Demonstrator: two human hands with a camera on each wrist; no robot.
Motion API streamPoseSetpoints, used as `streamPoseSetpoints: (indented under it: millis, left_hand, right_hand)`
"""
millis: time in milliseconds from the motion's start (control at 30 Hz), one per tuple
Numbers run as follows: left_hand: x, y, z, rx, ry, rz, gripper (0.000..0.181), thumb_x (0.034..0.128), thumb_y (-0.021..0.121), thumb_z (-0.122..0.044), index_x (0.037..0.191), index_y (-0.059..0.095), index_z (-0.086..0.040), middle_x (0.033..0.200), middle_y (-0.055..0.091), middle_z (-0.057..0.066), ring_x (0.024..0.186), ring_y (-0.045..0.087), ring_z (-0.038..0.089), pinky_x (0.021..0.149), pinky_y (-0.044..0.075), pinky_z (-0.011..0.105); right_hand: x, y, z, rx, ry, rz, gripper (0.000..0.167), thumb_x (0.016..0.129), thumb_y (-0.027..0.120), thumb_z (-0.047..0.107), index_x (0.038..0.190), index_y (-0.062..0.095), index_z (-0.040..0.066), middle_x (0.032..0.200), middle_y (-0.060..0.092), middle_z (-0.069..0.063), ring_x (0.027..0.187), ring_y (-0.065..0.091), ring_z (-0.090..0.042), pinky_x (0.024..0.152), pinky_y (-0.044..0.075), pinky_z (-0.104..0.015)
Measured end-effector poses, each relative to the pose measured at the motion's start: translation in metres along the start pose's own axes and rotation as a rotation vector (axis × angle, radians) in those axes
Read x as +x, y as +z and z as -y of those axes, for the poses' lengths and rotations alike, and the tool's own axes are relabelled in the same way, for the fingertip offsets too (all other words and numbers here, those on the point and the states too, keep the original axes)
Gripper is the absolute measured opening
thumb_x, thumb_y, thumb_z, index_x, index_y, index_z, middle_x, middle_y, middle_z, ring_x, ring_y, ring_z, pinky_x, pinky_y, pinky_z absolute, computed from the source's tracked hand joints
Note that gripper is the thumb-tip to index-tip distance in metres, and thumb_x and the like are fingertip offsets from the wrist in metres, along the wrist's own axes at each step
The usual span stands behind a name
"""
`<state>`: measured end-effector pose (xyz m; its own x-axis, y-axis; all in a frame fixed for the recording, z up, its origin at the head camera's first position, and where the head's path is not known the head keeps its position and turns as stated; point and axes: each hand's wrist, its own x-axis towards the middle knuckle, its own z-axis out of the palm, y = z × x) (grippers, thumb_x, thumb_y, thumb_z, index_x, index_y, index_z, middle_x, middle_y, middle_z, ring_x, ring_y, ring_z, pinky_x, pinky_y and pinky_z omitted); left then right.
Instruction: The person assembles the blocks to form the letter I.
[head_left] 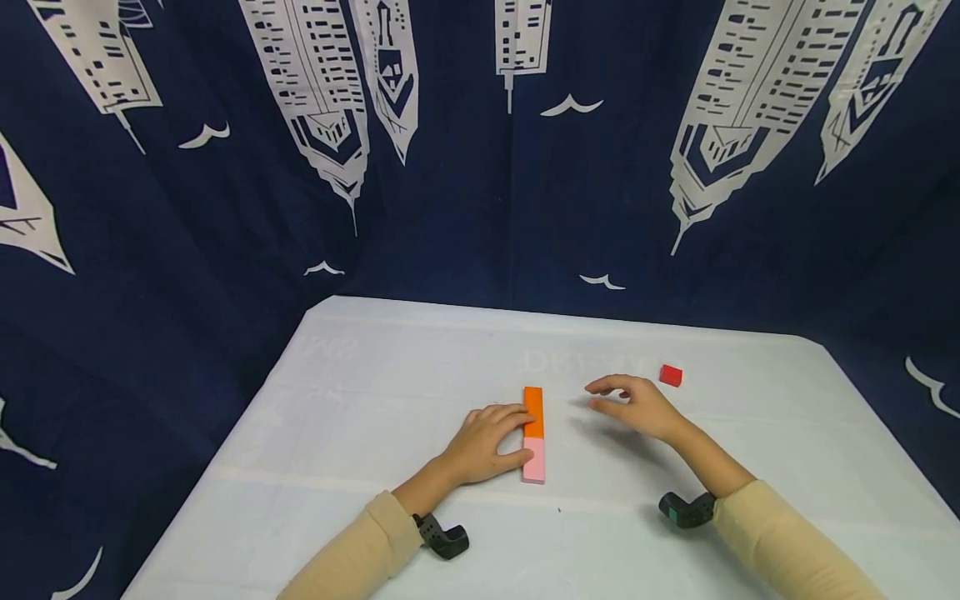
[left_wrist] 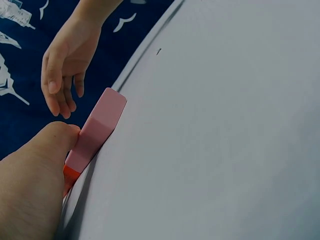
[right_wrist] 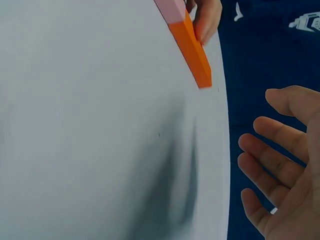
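Observation:
An orange block [head_left: 533, 403] and a pink block [head_left: 533, 472] lie end to end in one straight line on the white table, orange on the far side. My left hand [head_left: 483, 446] rests against their left side. Its thumb touches the pink block, while the fingers reach the orange one; they look extended rather than wrapped round. To the right of the row, my right hand [head_left: 636, 407] hovers above the table with relaxed, slightly bent fingers and holds nothing. A small red block [head_left: 671, 376] sits just beyond the right hand, apart from the others.
The white tabletop [head_left: 360, 375] ends at a dark blue curtain [head_left: 465, 217] printed with white buildings. Black wrist cameras [head_left: 444, 537] are strapped to both forearms, close over the table.

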<state>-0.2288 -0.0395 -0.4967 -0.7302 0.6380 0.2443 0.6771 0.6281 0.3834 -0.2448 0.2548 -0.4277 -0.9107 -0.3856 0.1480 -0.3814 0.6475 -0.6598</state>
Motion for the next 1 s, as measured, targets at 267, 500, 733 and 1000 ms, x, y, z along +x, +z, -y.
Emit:
streamPoseSetpoints:
  millis: [267, 500, 733, 1000]
  left_hand:
    - [-0.002, 0.000, 0.000, 0.002, 0.007, -0.010, 0.057, 0.0941, 0.055, -0.050, 0.142, 0.051, -0.020, 0.149, 0.043, -0.002, 0.134, 0.040, 0.019, 0.103, 0.033, 0.045]
    - [-0.002, -0.001, 0.000, -0.006, 0.010, -0.010, 0.056, 0.0947, 0.055, -0.050, 0.141, 0.051, -0.020, 0.149, 0.043, -0.001, 0.134, 0.040, 0.020, 0.104, 0.033, 0.046]
    - [0.000, -0.001, 0.000, -0.005, 0.002, 0.005, 0.056, 0.0946, 0.055, -0.050, 0.142, 0.051, -0.021, 0.149, 0.043, -0.002, 0.134, 0.039, 0.019, 0.104, 0.033, 0.045]
    - [0.000, 0.001, 0.001, 0.004, 0.010, 0.001, 0.057, 0.0944, 0.054, -0.051, 0.142, 0.051, -0.021, 0.150, 0.042, -0.002, 0.135, 0.039, 0.018, 0.103, 0.033, 0.045]
  right_hand:
    - [0.001, -0.024, -0.017, -0.068, 0.037, -0.051, 0.029, 0.091, 0.068, 0.021, 0.112, 0.070, 0.001, 0.113, 0.069, -0.013, 0.104, 0.060, -0.032, 0.087, 0.044, -0.052]
    - [0.000, -0.044, -0.031, -0.126, 0.108, -0.091, 0.034, 0.093, 0.065, 0.026, 0.114, 0.069, -0.001, 0.114, 0.067, -0.020, 0.105, 0.058, -0.038, 0.087, 0.044, -0.054]
    - [-0.003, -0.062, -0.041, -0.151, 0.195, -0.074, 0.039, 0.095, 0.062, 0.029, 0.118, 0.067, -0.002, 0.117, 0.064, -0.024, 0.111, 0.055, -0.042, 0.089, 0.044, -0.058]
    - [-0.003, -0.074, -0.054, -0.181, 0.225, -0.086, 0.041, 0.095, 0.062, 0.030, 0.117, 0.066, -0.004, 0.112, 0.065, -0.024, 0.109, 0.054, -0.042, 0.087, 0.043, -0.058]
